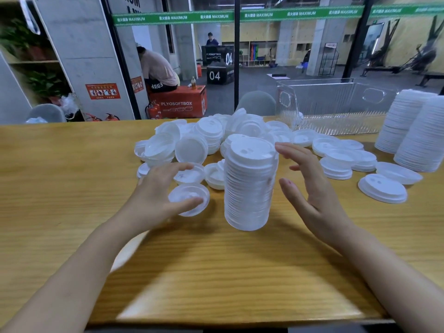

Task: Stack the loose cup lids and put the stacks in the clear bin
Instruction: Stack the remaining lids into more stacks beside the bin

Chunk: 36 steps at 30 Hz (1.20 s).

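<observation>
One tall lid stack [249,188] stands mid-worktop [72,164] between two hands: right hand [312,188] fingers wide beside it, left hand [153,195] fingers spread over one loose lid [186,195]. Two more stacks [408,126] stand beside one clear bin [336,106], far right corner.

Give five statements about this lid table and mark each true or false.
1. The tall lid stack stands on the wooden table. True.
2. The right hand is curled round a loose lid. False: it is open and holds nothing.
3. The clear bin is full of stacks. False: none stands in it; two finished stacks stand beside it.
4. The left hand is spread over a loose lid. True.
5. A heap of loose lids lies behind the tall stack. True.
</observation>
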{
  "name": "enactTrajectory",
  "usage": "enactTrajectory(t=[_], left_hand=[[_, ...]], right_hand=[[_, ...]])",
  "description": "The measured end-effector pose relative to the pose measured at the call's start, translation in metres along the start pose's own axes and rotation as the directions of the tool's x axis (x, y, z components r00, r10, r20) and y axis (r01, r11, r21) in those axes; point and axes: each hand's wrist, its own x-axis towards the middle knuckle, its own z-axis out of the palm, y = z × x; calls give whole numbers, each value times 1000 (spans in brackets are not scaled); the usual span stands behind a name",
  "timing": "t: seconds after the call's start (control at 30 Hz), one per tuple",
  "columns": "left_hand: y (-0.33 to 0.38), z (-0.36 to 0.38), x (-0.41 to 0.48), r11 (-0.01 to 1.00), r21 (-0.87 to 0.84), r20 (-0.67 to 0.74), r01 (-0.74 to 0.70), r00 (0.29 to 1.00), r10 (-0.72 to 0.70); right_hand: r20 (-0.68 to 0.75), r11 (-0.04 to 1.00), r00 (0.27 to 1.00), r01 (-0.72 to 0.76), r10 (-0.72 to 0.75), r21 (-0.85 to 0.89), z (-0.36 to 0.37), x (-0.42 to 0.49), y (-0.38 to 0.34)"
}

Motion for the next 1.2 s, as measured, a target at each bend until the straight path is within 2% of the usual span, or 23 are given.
enactTrajectory(t=[0.07,0.2,0.5,0.57,0.67,0.77,0.87,1.0,1.1,1.2], left_hand=[[-4,2,0,991,132,61,23,998,-31],[-7,6,3,964,265,96,14,995,-41],[-5,7,2,958,286,89,7,995,-34],[0,6,1,977,214,69,10,997,-26],[5,6,1,1000,12,37,15,999,-15],[12,5,3,989,-148,-97,-29,995,15],[22,-2,9,966,-256,-257,-44,966,-24],[50,-11,15,875,-452,-377,-173,926,-12],[74,-8,22,802,-561,-348,-204,938,-5],[87,3,29,812,-564,-236,-149,972,15]], right_hand=[[-2,1000,1000,-2,2,0,0,0,0],[-11,1000,1000,-26,27,16,-1,-1,1],[5,999,999,-48,47,20,0,-2,2],[3,999,999,-47,47,20,0,-2,2],[11,998,999,-54,54,23,0,-2,2],[15,998,998,-55,55,25,0,-3,2],[14,998,998,-54,53,26,0,-2,1],[-10,999,999,-37,37,3,0,-3,3],[-41,999,999,-33,32,-8,0,-2,4],[-67,999,997,-36,35,-13,0,-2,4]])
